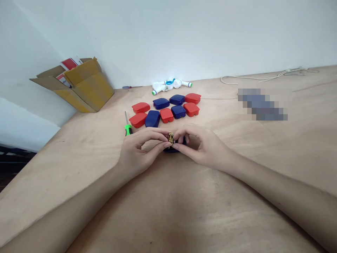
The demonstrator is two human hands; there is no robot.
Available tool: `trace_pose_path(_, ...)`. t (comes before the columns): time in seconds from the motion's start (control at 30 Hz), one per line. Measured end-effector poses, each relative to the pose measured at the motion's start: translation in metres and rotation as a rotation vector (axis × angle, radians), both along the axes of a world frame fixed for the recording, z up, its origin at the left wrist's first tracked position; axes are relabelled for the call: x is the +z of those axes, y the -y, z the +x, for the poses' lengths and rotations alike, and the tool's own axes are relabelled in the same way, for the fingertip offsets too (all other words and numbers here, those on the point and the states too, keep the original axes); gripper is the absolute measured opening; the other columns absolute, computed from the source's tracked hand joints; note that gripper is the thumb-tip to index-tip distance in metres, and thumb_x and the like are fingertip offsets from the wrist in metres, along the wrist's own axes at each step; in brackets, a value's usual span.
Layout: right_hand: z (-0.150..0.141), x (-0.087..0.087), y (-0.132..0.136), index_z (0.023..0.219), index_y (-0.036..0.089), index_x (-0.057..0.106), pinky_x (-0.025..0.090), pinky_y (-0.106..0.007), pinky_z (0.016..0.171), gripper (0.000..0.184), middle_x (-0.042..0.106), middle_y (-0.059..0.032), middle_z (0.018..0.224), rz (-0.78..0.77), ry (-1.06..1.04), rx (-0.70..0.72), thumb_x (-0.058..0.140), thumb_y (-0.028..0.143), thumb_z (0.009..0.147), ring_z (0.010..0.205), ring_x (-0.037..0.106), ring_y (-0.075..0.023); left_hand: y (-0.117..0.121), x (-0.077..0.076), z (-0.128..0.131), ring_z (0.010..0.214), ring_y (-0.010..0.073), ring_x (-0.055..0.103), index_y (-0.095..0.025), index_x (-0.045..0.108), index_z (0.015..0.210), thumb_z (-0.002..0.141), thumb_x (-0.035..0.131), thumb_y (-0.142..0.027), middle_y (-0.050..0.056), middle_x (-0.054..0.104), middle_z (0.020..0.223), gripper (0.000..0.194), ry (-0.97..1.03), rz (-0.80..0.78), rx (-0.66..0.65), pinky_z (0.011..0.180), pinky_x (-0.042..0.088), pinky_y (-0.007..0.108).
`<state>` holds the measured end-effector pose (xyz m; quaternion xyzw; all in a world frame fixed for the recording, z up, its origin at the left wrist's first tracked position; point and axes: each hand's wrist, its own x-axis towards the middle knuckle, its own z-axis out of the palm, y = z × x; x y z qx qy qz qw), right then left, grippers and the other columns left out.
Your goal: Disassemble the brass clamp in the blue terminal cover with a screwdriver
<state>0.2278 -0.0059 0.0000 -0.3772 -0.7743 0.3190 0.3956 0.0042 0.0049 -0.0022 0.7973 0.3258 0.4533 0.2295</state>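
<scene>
Between the fingertips of both hands is a small brass-coloured metal part [171, 137] with a wavy outline. My left hand [143, 146] pinches it from the left with thumb and forefinger. From the other side, the thumb and fingers of my right hand [201, 146] are closed on it too. Below the fingers lies a dark blue piece [171, 150], mostly hidden by the hands. Beyond the hands are several plastic covers, such as a red cover [166, 115] and a blue cover [152, 118]. A green-handled screwdriver [128, 129] lies beside my left hand.
An open cardboard box [91, 91] with red-and-white packs stands at the back left. White plastic fittings [172, 84] and a thin screwdriver [127, 87] lie near the wall. A white cable [263, 78] runs along the back right, behind a blurred-out object [263, 103].
</scene>
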Motion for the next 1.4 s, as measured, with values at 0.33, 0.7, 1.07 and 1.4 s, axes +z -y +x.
trace_pose_path(0.33, 0.0001, 0.0013, -0.0008, 0.099, 0.019, 0.072, 0.051, -0.03, 0.072, 0.007, 0.07, -0.0021, 0.091, -0.011, 0.023, 0.01, 0.069, 0.021, 0.093, 0.076, 0.06, -0.0144, 0.0006, -0.0004, -0.0002, 0.095, 0.0197, 0.076, -0.02, 0.077, 0.088, 0.087, 0.077, -0.013, 0.006, 0.08, 0.104, 0.006, 0.005, -0.004, 0.003, 0.087, 0.063, 0.035)
trace_pose_path(0.7, 0.0003, 0.0012, -0.001, 0.098, 0.019, 0.072, 0.05, -0.03, 0.071, 0.007, 0.07, -0.0018, 0.091, -0.022, 0.02, 0.012, 0.068, 0.022, 0.093, 0.075, 0.059, -0.0142, 0.0012, 0.0004, -0.0002, 0.095, 0.0192, 0.076, -0.02, 0.077, 0.088, 0.087, 0.078, -0.014, 0.006, 0.08, 0.104, 0.006, 0.005, -0.003, 0.009, 0.088, 0.063, 0.034)
trace_pose_path(1.07, 0.0015, 0.0026, 0.0008, 0.099, 0.023, 0.073, 0.051, -0.032, 0.071, 0.01, 0.071, -0.0026, 0.093, -0.026, 0.045, 0.026, 0.063, 0.024, 0.096, 0.078, 0.061, -0.0159, 0.001, 0.001, 0.0011, 0.094, 0.0205, 0.076, -0.021, 0.077, 0.089, 0.088, 0.077, -0.018, 0.006, 0.08, 0.103, 0.003, 0.002, -0.001, 0.022, 0.087, 0.065, 0.036)
trace_pose_path(1.4, 0.0019, -0.0003, 0.0005, 0.098, 0.022, 0.068, 0.053, -0.032, 0.075, 0.005, 0.069, -0.0016, 0.091, -0.008, 0.012, 0.009, 0.068, 0.024, 0.093, 0.08, 0.062, -0.016, 0.0017, 0.0016, 0.0006, 0.095, 0.0202, 0.076, -0.02, 0.077, 0.089, 0.087, 0.077, -0.016, 0.006, 0.08, 0.105, 0.005, 0.006, -0.021, 0.008, 0.088, 0.065, 0.036)
